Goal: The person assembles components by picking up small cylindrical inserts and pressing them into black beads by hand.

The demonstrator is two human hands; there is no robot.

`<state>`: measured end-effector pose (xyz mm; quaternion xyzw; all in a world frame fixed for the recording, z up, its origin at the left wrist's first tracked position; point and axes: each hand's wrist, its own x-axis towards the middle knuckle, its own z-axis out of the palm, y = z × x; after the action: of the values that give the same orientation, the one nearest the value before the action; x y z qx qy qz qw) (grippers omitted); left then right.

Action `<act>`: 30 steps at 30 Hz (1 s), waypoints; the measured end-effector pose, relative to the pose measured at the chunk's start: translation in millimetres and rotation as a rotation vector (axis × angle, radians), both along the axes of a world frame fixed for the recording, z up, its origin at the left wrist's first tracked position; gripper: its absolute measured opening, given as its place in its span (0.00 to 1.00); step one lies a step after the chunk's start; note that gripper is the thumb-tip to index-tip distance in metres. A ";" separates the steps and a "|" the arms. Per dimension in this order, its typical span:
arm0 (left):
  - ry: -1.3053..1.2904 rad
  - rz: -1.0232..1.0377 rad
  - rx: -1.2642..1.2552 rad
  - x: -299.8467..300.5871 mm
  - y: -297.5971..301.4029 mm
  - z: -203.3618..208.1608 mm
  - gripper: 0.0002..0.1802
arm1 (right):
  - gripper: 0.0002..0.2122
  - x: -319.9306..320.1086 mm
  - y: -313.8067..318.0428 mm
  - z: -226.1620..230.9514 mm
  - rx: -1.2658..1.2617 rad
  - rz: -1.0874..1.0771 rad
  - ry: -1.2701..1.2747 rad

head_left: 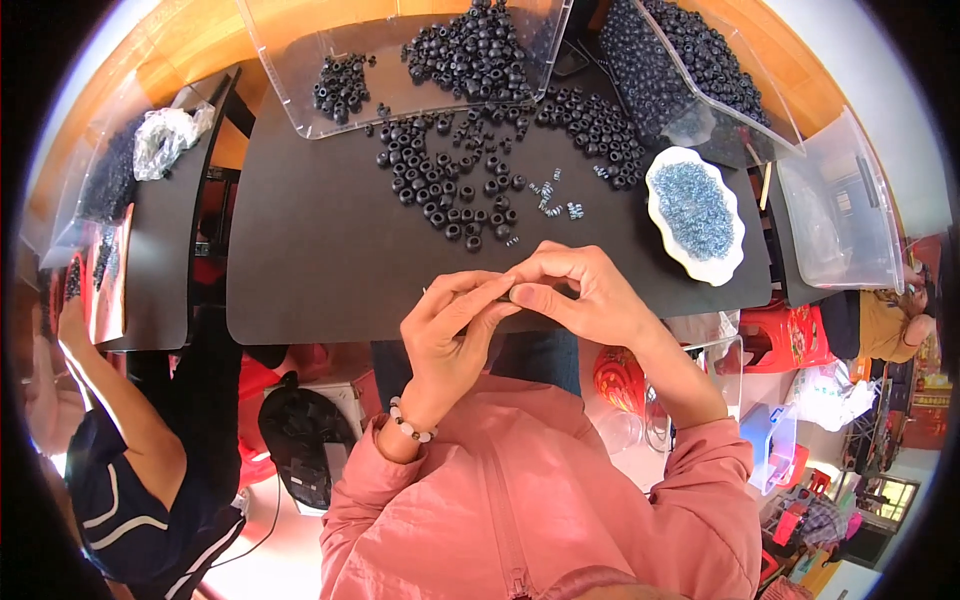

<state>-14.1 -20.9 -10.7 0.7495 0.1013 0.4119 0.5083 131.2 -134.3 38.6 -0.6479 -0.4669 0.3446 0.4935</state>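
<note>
Working a dark piece [506, 297], likely a bead, between left hand [448, 322] and right hand [588, 292].
Fingertips [527, 296] pinch it closed; next likely needs steady alignment.

The person wore a salmon-pink jacket [585, 500] of thin, slightly shiny fabric, creased in soft folds. A zipper [495, 500] in a matching pink ran down its front, with a small slider [518, 582] at the zipper's neck end. Right of that end, part of the collar [590, 578] showed in a duskier pink. The left sleeve [360, 490], left of the zipper, had a gathered cuff; the right sleeve [710, 490], on the zipper's other side, bunched into wrinkles and left the forearm bare. The left hand [447, 345] had a bracelet [407, 428] at its wrist, left of the zipper, strung with round whitish beads and smaller dark ones. Dark blue trousers [555, 358] showed beyond the zipper's hem end.
</note>
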 end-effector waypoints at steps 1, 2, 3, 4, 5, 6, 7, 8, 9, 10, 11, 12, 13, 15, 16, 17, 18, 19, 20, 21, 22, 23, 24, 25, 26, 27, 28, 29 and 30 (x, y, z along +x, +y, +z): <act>0.003 0.003 -0.004 0.1 0.9 -3.9 0.14 | 0.07 3.7 0.0 1.8 0.033 -0.018 -0.165; 0.005 0.006 -0.009 -0.1 1.4 -5.4 0.13 | 0.07 8.7 0.3 4.6 0.067 -0.036 -0.330; 0.005 0.009 -0.007 -1.2 1.2 -4.0 0.13 | 0.05 17.4 1.8 14.6 -0.034 -0.088 -0.454; 0.040 0.002 -0.127 -2.3 0.8 -0.6 0.12 | 0.06 28.8 3.0 14.7 -0.058 -0.145 -0.530; 0.070 -0.010 -0.246 -1.8 0.5 3.5 0.12 | 0.06 40.3 3.6 16.5 -0.085 -0.216 -0.564; 0.066 -0.012 -0.244 -1.2 0.5 5.2 0.12 | 0.06 49.4 2.9 16.8 -0.112 -0.287 -0.597; 0.078 -0.024 -0.308 -0.5 1.4 5.7 0.12 | 0.06 57.0 1.1 16.3 -0.108 -0.284 -0.600; 0.090 -0.035 -0.373 0.1 2.3 6.2 0.11 | 0.06 63.8 -1.1 15.4 -0.078 -0.245 -0.772; 0.088 -0.031 -0.371 0.6 2.7 7.1 0.11 | 0.07 67.3 -1.4 14.0 -0.047 -0.204 -0.943; 0.081 -0.049 -0.445 -0.3 2.3 7.5 0.10 | 0.07 66.4 -0.9 11.2 -0.046 -0.202 -0.941; 0.075 -0.067 -0.518 -1.2 2.1 7.4 0.10 | 0.07 65.1 -0.2 8.3 -0.039 -0.172 -0.939; 0.078 -0.065 -0.518 -2.0 2.3 6.7 0.10 | 0.07 64.0 0.6 4.7 -0.032 -0.143 -0.935; 0.067 -0.070 -0.511 -1.3 2.2 6.6 0.09 | 0.07 64.8 0.9 0.1 -0.034 -0.146 -0.936; 0.057 -0.080 -0.503 0.4 1.8 6.6 0.08 | 0.07 67.7 1.7 -8.7 -0.036 -0.162 -0.987; 0.075 -0.082 -0.469 1.0 2.9 6.0 0.08 | 0.07 68.0 2.7 -9.6 -0.034 -0.162 -0.986; 0.093 -0.085 -0.435 2.0 4.0 5.6 0.08 | 0.06 68.2 3.4 -10.1 -0.039 -0.171 -0.985; 0.094 -0.084 -0.433 3.7 5.3 5.0 0.08 | 0.06 68.5 4.0 -10.3 -0.044 -0.181 -0.985; 0.119 -0.086 -0.390 5.5 6.1 4.5 0.08 | 0.06 68.7 4.2 -10.2 -0.041 -0.179 -0.984; 0.144 -0.089 -0.348 8.1 7.2 5.6 0.08 | 0.06 69.0 4.0 -9.5 -0.012 -0.195 -0.933; 0.144 -0.087 -0.346 10.9 8.0 10.1 0.08 | 0.05 69.3 3.9 -8.4 0.016 -0.211 -0.883; 0.170 -0.046 -0.191 14.1 8.9 19.3 0.08 | 0.05 66.2 4.1 -5.3 0.019 -0.208 -0.881; 0.195 -0.006 -0.036 18.3 9.7 24.9 0.09 | 0.05 61.1 3.6 0.4 0.000 -0.213 -0.698; 0.197 -0.003 -0.034 24.2 10.2 26.2 0.09 | 0.06 58.2 3.6 3.5 -0.019 -0.216 -0.515; 0.175 0.005 0.045 31.6 10.5 28.0 0.10 | 0.06 58.2 3.2 4.5 -0.017 -0.219 -0.515; 0.152 0.014 0.125 37.7 11.9 29.5 0.11 | 0.07 58.3 2.7 5.4 0.001 -0.177 -0.417; 0.173 0.012 0.220 42.2 14.3 30.0 0.14 | 0.09 58.4 2.3 6.2 0.019 -0.136 -0.319; 0.172 0.011 0.222 46.1 15.4 31.2 0.14 | 0.09 57.3 2.3 7.2 0.021 -0.137 -0.319; 0.173 0.020 0.303 49.4 16.1 32.4 0.14 | 0.10 55.0 3.0 8.0 0.012 -0.120 -0.145; 0.173 0.028 0.383 51.4 16.4 33.4 0.15 | 0.11 53.7 3.5 8.7 0.004 -0.100 0.028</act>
<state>37.3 -4.5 22.7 0.8635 0.0750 0.3647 0.3401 184.9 -130.9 47.3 -0.6646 -0.4274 0.3277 0.5179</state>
